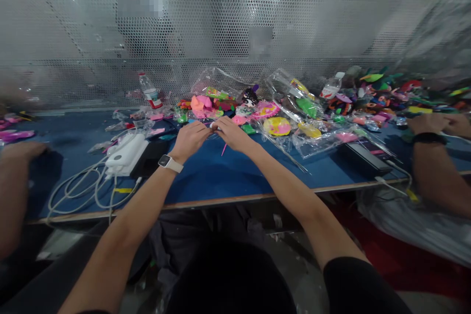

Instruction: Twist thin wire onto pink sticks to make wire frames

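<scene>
Over the blue table [221, 176], my left hand [193, 138] and my right hand [232, 132] meet with fingers closed together. Between their fingertips shows a small white piece [213, 126], mostly hidden, its kind unclear. Just below the fingers is a thin pink stick [224, 149]; whether it is held or lies on the table I cannot tell. Behind my hands sits a lump of pink and orange soft clay [201, 106]. A green piece [248, 129] and a yellow and pink disc [277, 126] lie to the right of my right hand.
Left stand a white power box [127, 154] with coiled cables and a bottle [150, 91]. To the right are clear plastic bags [294, 100], thin wires [289, 152], a black device [364, 159] and another bottle [332, 86]. Co-workers' hands [429, 122] flank me. A perforated metal screen [228, 24] rises behind.
</scene>
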`<action>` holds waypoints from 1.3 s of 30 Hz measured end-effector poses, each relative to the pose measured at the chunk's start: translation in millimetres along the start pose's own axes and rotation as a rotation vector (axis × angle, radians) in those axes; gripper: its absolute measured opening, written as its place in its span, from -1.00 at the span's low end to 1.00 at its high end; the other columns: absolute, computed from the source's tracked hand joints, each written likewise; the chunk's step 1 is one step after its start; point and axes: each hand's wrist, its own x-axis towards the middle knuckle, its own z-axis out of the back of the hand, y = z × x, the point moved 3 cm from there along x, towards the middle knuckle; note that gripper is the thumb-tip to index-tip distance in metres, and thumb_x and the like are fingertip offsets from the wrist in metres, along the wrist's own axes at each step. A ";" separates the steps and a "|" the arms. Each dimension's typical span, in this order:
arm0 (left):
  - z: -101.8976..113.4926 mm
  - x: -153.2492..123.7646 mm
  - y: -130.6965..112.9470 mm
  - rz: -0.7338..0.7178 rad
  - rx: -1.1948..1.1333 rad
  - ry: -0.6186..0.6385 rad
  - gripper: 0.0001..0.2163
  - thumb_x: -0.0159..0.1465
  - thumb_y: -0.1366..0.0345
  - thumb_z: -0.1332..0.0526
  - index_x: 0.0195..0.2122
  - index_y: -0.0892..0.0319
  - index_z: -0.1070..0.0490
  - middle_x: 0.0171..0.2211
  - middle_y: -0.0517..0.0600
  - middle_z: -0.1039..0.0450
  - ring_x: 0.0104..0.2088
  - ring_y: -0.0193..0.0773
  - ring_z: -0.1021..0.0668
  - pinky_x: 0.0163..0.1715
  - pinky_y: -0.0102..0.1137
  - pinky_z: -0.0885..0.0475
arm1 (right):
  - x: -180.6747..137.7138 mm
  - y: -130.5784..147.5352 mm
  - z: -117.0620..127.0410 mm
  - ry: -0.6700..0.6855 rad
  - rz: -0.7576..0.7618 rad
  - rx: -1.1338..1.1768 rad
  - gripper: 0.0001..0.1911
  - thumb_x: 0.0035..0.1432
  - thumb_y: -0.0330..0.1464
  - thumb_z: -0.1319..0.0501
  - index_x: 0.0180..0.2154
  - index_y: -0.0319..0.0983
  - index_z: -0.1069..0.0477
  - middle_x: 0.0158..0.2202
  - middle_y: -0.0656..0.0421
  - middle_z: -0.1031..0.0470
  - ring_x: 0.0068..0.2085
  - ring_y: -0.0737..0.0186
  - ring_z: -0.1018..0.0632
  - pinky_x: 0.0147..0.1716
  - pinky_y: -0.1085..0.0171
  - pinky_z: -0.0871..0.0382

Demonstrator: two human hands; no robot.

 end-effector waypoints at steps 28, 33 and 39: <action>-26.0 -4.1 19.8 0.450 -0.702 -0.017 -0.74 0.30 0.08 -0.42 -0.27 0.17 -0.52 -0.41 0.03 -0.60 -0.42 -0.22 -0.61 -0.36 -0.31 -0.53 | -24.3 -0.3 53.8 0.261 -0.284 0.044 -0.69 0.40 -0.29 -0.31 0.13 -0.21 -0.53 0.10 -0.02 -0.63 0.06 0.07 -0.63 0.08 0.13 -0.50; -32.7 -5.3 25.7 0.551 -0.813 -0.095 -0.73 0.31 0.07 -0.42 -0.25 0.19 -0.51 -0.43 0.04 -0.58 -0.53 -0.32 -0.51 -0.50 -0.38 -0.45 | -94.3 -29.4 118.5 0.571 -0.768 -0.406 -0.80 0.34 -0.30 -0.36 -0.05 -0.22 -0.64 -0.07 -0.02 -0.70 -0.02 -0.01 -0.68 -0.03 0.17 -0.48; -33.9 -6.7 27.1 0.595 -0.865 -0.075 -0.67 0.34 0.02 -0.40 -0.37 0.19 -0.51 -0.49 0.01 -0.54 -0.59 -0.39 -0.42 -0.57 -0.42 -0.33 | -137.4 -51.6 132.2 0.846 -0.950 -0.634 -0.83 0.33 -0.39 -0.32 -0.19 -0.31 -0.70 -0.21 -0.16 -0.70 0.02 -0.13 -0.70 0.01 0.17 -0.47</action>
